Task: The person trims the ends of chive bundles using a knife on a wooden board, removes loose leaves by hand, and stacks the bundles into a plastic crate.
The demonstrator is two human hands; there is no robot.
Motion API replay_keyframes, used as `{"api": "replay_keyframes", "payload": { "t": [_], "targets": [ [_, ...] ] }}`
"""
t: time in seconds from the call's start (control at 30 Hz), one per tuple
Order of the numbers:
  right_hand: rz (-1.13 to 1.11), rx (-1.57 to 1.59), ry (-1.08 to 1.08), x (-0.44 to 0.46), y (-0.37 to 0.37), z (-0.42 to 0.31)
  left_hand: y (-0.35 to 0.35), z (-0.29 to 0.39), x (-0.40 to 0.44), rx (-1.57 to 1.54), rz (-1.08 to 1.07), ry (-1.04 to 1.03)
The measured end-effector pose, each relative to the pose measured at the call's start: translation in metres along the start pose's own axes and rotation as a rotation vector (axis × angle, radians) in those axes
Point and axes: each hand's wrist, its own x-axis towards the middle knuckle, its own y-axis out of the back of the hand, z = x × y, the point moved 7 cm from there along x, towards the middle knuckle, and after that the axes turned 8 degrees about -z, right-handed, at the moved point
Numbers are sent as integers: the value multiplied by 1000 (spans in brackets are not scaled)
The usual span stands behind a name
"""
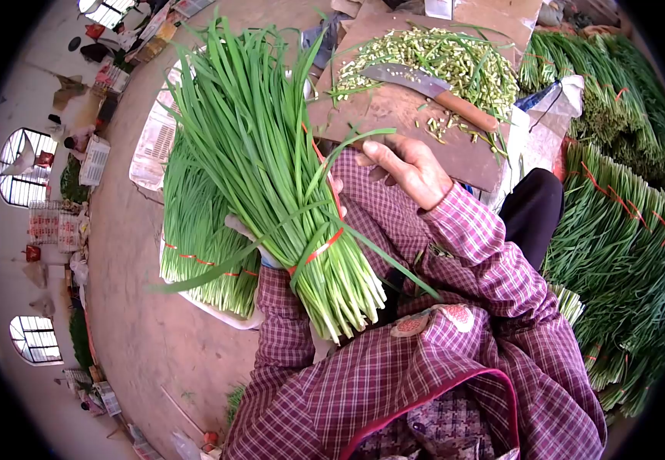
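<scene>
A large bunch of garlic chives (259, 153) lies tilted across my lap, leaf tips pointing up and left, pale cut stems toward me. My left hand (238, 226) is wrapped round it from beneath, mostly hidden by the leaves; fingertips show at the bunch's right side. A red tie (323, 244) circles the lower stems, and a red strip runs up the right side. Just right of the bunch, my right hand (407, 167) has its fingers curled in and its thumb toward the leaves. A loose blade passes by the thumb; what the fingers hold, if anything, is unclear.
Ahead, a knife (432, 92) rests on a board (378, 111) among chopped stem ends (443, 57). More tied chives (206, 222) lie in a white crate (148, 153) at left. Large chive piles (616, 238) line the right side.
</scene>
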Motion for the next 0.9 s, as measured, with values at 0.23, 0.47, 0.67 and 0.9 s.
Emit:
{"api": "replay_keyframes", "payload": {
  "t": [0.23, 0.47, 0.67, 0.9],
  "targets": [
    [-77, -111, 330, -31, -44, -29, 74, 40, -62, 9, 267, -381],
    [101, -253, 461, -36, -49, -33, 56, 45, -60, 403, 402, -343],
    [38, 248, 311, -25, -51, -12, 51, 49, -61, 643, 570, -330],
    [-428, 1236, 120, -21, -67, 0, 57, 51, -57, 434, 423, -168]
  ]
}}
